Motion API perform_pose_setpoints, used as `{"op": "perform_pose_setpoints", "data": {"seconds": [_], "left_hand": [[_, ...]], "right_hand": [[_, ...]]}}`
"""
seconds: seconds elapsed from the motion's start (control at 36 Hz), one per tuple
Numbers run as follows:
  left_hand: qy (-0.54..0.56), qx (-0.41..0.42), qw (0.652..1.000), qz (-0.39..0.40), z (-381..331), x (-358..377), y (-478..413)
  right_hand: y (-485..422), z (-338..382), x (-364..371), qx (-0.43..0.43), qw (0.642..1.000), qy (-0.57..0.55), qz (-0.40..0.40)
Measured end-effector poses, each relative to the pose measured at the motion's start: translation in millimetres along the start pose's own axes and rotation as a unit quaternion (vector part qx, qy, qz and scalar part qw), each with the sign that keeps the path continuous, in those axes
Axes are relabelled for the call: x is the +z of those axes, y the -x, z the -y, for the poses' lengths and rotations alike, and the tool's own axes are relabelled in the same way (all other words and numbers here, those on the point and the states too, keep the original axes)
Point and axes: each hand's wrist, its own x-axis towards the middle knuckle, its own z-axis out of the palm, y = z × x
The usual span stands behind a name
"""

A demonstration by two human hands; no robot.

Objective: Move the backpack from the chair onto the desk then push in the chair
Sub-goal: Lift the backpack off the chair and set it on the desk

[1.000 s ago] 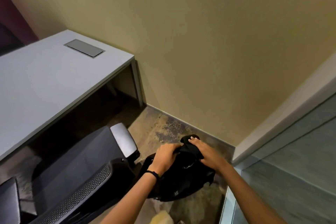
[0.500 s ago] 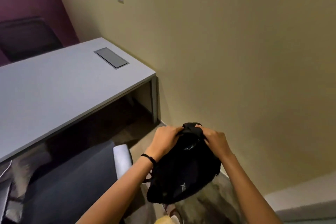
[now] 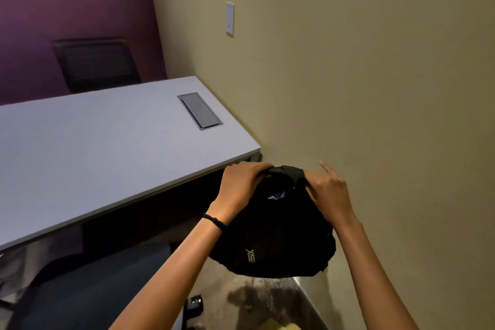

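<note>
Fingers of both hands are clenched on the top handle of the backpack (image 3: 273, 233): the left hand (image 3: 241, 185) wraps it from the left, the right hand (image 3: 328, 193) pinches it from the right with the index finger lifted free. The bag hangs in the air between the forearms, clear of the chair (image 3: 88, 292) and just off the desk's near right corner, close to the wall (image 3: 375, 88).

Compared with 1 second ago it has risen from down near the floor to about desk-edge height, and the view has swung up so far more of the desk (image 3: 93, 147) shows. By my reading the lift is nearly done and a carry leftward over the top comes next; the chair is not yet pushed in.

The bag is soft black fabric, sagging into a rounded sack, with pale lettering low down. The desk is flat, matte and pale grey with a sharp edge and a recessed metal cable hatch (image 3: 199, 110). The chair seat is dark and padded.
</note>
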Motion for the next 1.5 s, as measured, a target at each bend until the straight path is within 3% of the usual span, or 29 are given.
{"op": "perform_pose_setpoints", "data": {"seconds": [0.31,0.5,0.92,1.08,1.25,1.5], "left_hand": [[-0.024,-0.005,0.985,-0.173,40.4,-45.5,-104.7],[-0.079,-0.012,0.971,-0.227,69.4,-75.1,-156.5],[-0.165,-0.006,0.911,-0.379,136.3,-113.9,-235.0],[-0.186,-0.030,0.893,-0.408,156.4,-130.7,-247.3],[-0.162,-0.045,0.901,-0.400,185.2,-145.4,-272.4],[-0.159,-0.002,0.909,-0.385,247.2,-154.0,-330.0]], "right_hand": [[-145.4,-16.3,17.8,-0.042,0.994,-0.034,-0.095],[-219.8,-14.5,37.7,-0.094,0.982,-0.066,-0.148],[-352.8,-1.0,74.3,-0.196,0.953,-0.154,-0.172],[-390.0,15.6,91.9,-0.218,0.942,-0.172,-0.190],[-429.2,28.8,113.0,-0.206,0.949,-0.158,-0.182],[-482.2,30.8,150.4,-0.204,0.959,-0.121,-0.157]]}}
